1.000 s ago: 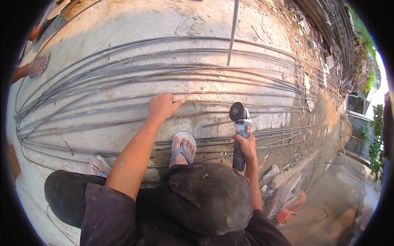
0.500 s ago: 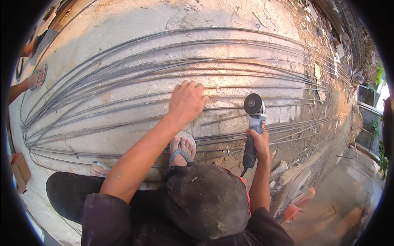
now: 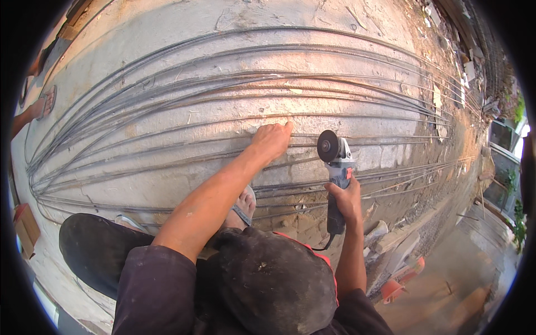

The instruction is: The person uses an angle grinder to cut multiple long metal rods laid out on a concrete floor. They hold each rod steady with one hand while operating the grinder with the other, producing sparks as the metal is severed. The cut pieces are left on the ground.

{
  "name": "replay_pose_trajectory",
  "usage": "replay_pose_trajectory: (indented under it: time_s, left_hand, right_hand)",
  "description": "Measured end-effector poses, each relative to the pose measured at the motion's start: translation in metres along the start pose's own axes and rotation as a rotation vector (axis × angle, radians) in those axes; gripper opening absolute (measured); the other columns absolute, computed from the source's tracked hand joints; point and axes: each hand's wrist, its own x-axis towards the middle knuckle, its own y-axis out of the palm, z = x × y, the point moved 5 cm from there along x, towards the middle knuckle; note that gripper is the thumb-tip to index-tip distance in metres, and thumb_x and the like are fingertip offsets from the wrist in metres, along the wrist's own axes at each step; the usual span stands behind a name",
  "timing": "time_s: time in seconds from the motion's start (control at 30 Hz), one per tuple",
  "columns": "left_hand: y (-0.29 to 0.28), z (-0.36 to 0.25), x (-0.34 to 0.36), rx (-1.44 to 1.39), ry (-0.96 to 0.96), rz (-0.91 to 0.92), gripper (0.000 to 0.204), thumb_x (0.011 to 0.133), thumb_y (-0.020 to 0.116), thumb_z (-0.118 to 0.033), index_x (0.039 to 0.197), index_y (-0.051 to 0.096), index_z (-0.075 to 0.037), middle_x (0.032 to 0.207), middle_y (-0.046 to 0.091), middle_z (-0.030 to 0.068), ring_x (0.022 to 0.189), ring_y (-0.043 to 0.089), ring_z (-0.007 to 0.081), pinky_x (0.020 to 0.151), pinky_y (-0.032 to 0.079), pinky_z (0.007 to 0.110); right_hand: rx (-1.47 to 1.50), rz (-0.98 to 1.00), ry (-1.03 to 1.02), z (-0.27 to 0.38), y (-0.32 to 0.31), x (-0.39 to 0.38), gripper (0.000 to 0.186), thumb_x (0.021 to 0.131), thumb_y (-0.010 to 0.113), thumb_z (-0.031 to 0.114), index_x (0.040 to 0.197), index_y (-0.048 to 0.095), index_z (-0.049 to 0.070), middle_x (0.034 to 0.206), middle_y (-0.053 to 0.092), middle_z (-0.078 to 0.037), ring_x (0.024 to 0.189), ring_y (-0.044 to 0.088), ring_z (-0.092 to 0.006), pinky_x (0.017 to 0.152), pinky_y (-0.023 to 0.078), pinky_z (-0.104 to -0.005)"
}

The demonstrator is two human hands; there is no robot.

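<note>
My left hand (image 3: 271, 139) is curled down over a thin steel rod (image 3: 304, 144) among several long rods lying across the concrete, its fingertips partly hidden. My right hand (image 3: 345, 198) grips the body of an angle grinder (image 3: 338, 173), held upright in the picture with its black disc (image 3: 328, 146) just right of my left hand and above the rods. A cord hangs from the grinder's lower end. My sandalled foot (image 3: 244, 206) shows between my forearms, partly hidden behind the left one.
A co-worker's bare leg and sandalled foot (image 3: 43, 106) are at the far left, near a cardboard box (image 3: 27, 229). Rubble and timber offcuts (image 3: 393, 237) lie along the right, with orange plastic pieces (image 3: 392, 290) at lower right and a concrete floor (image 3: 223, 14) beneath the rods.
My left hand has moved rightward along the rods and its fingers are more curled. The grinder in my right hand has shifted a little right and up, and the view has shifted slightly.
</note>
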Motion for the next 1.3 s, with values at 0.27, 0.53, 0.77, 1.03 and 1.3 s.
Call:
replay_pose_trajectory:
  time_s: [0.27, 0.53, 0.77, 1.03, 1.3]
  left_hand:
    - [-0.003, 0.005, 0.004, -0.122, -0.114, 0.036, 0.046, 0.104, 0.064, -0.054, 0.097, 0.077, -0.01, 0.094, 0.079, 0.0162, 0.089, 0.076, 0.037, 0.082, 0.059, 0.05]
    - [0.003, 0.009, 0.003, -0.102, -0.089, -0.054, 0.047, 0.105, 0.063, -0.052, 0.1, 0.079, -0.008, 0.093, 0.08, 0.0146, 0.091, 0.077, 0.0359, 0.084, 0.059, 0.05]
    - [0.007, 0.009, 0.002, -0.113, -0.066, -0.046, 0.046, 0.104, 0.065, -0.051, 0.099, 0.08, -0.008, 0.093, 0.08, 0.0162, 0.092, 0.078, 0.0357, 0.084, 0.06, 0.049]
    - [0.013, 0.015, 0.006, -0.125, -0.055, -0.08, 0.047, 0.102, 0.068, -0.05, 0.094, 0.081, -0.006, 0.088, 0.08, 0.0177, 0.088, 0.078, 0.037, 0.081, 0.061, 0.049]
    - [0.007, 0.017, 0.003, -0.13, -0.027, -0.102, 0.048, 0.102, 0.068, -0.049, 0.093, 0.081, -0.004, 0.091, 0.08, 0.0201, 0.089, 0.079, 0.0375, 0.081, 0.061, 0.05]
  right_hand:
    - [0.002, 0.024, 0.017, 0.011, 0.01, 0.006, 0.047, 0.078, 0.081, 0.02, 0.116, 0.069, -0.005, 0.095, 0.073, -0.009, 0.085, 0.066, -0.0182, 0.083, 0.055, -0.0353]
    - [-0.08, 0.013, 0.028, 0.003, 0.011, 0.024, 0.05, 0.078, 0.082, 0.022, 0.117, 0.069, -0.007, 0.096, 0.074, -0.011, 0.086, 0.067, -0.0183, 0.083, 0.055, -0.0364]
    - [-0.126, 0.023, -0.03, -0.003, 0.007, 0.029, 0.044, 0.078, 0.081, 0.022, 0.111, 0.07, -0.005, 0.088, 0.074, -0.009, 0.078, 0.067, -0.0185, 0.076, 0.056, -0.036]
    - [-0.175, 0.001, 0.002, 0.012, 0.015, 0.031, 0.032, 0.079, 0.079, 0.018, 0.1, 0.07, -0.004, 0.082, 0.071, -0.007, 0.071, 0.064, -0.0162, 0.069, 0.054, -0.0361]
    - [-0.074, -0.003, -0.034, 0.02, 0.024, 0.041, 0.021, 0.082, 0.079, 0.016, 0.09, 0.068, 0.0, 0.076, 0.067, -0.005, 0.061, 0.063, -0.0152, 0.058, 0.051, -0.0338]
